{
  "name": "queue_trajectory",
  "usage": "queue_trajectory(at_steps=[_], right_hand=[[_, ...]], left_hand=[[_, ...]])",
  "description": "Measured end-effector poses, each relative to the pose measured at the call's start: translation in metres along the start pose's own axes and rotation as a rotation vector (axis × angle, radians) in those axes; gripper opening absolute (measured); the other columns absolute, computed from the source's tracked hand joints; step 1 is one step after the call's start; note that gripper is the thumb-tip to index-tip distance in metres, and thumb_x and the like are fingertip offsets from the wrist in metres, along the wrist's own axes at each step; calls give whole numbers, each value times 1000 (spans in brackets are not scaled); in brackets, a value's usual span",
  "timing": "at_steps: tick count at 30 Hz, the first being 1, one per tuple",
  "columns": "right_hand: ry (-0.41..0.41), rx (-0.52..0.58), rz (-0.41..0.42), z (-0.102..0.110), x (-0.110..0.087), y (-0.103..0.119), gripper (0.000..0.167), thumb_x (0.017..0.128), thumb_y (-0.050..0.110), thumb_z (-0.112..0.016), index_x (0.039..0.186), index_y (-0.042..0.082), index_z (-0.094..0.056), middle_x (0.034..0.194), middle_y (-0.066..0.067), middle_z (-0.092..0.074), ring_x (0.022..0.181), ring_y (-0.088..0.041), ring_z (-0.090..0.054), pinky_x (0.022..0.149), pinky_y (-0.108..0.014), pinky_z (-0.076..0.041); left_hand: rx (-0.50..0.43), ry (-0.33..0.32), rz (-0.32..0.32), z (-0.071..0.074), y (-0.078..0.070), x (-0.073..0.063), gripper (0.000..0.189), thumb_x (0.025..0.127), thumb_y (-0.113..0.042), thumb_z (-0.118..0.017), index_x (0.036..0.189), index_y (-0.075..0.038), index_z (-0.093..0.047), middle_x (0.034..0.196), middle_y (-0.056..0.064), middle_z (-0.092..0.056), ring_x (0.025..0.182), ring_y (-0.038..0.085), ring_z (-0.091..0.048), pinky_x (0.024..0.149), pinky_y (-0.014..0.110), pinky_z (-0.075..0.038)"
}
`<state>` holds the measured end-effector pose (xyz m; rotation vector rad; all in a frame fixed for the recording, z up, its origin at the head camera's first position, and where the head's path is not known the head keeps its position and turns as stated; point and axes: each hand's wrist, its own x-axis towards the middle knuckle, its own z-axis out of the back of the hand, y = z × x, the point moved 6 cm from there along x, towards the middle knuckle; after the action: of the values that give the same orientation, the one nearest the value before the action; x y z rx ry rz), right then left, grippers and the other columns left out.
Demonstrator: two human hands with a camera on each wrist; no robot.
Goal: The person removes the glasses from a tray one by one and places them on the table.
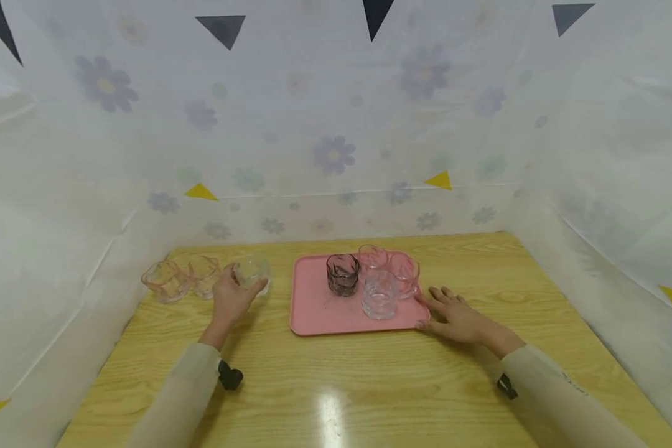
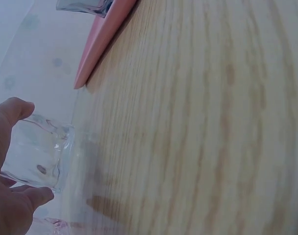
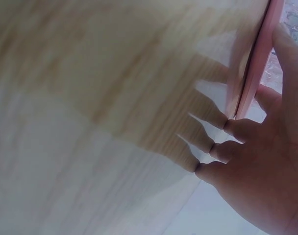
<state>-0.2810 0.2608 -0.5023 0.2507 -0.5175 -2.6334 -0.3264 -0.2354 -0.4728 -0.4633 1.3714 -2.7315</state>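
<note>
On the left of the table, my left hand point(image 1: 236, 298) has its thumb and fingers around the sides of a clear glass point(image 1: 254, 269). In the left wrist view the same glass point(image 2: 38, 149) sits between the thumb above and the fingers below. My right hand point(image 1: 453, 316) lies with fingers spread at the right edge of a pink tray point(image 1: 319, 317), fingertips on the tabletop and thumb by the tray's rim. On the tray stand a dark glass point(image 1: 343, 277), a clear glass point(image 1: 379, 298) and two pinkish glasses, one at the back point(image 1: 373, 255) and one at the right point(image 1: 406, 277).
Two amber-pink glasses, one farther left point(image 1: 167, 283) and one nearer point(image 1: 204, 274), stand beside my left hand. The wooden table point(image 1: 313, 386) is enclosed by a flowered white curtain point(image 1: 280, 124) at the back and pale sheets at both sides.
</note>
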Motion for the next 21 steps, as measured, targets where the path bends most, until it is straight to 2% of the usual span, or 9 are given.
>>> queue_trajectory(at_steps=[7,12,15,17,19,21], right_hand=[[-6,-10,-1,2,-1,2,80,104,60,-56,166,14,-35,169,-33,-26,156,-60,-17,120,-81,-15],[-7,-12,-5,3,-1,3,80,104,60,-56,166,14,-35,169,-33,-25,156,-60,-16,120,-81,-15],[-6,-11,-7,3,-1,3,80,104,60,-55,166,14,-34,169,-33,-25,156,-60,-15,120,-81,-15],[-6,-10,-9,3,-2,3,80,104,60,-55,166,14,-34,169,-33,-25,156,-59,-15,121,-80,-14],[-7,-12,-8,3,-2,4,80,104,61,-55,166,14,-35,169,-33,-25,156,-59,-15,120,-80,-14],[-2,-7,-13,3,-2,3,80,104,61,-55,166,15,-34,170,-32,-24,157,-59,-15,121,-80,-13]], left_hand=[[34,-29,11,2,3,1,87,92,-37,-82,155,8,-42,130,35,-65,110,48,-67,95,62,-57],[23,-33,25,4,9,2,87,93,-38,-81,155,7,-41,129,33,-65,109,46,-66,93,60,-56],[49,-55,15,6,12,3,85,94,-39,-80,154,7,-43,109,27,-69,86,36,-65,78,48,-56],[69,-66,11,7,14,4,86,94,-40,-80,154,7,-42,101,26,-69,78,31,-62,72,45,-54],[77,-67,7,8,15,4,86,94,-41,-80,154,7,-42,99,26,-69,76,32,-63,72,46,-55],[72,-57,13,8,17,4,87,94,-42,-79,155,7,-41,109,30,-70,87,38,-67,81,54,-58]])
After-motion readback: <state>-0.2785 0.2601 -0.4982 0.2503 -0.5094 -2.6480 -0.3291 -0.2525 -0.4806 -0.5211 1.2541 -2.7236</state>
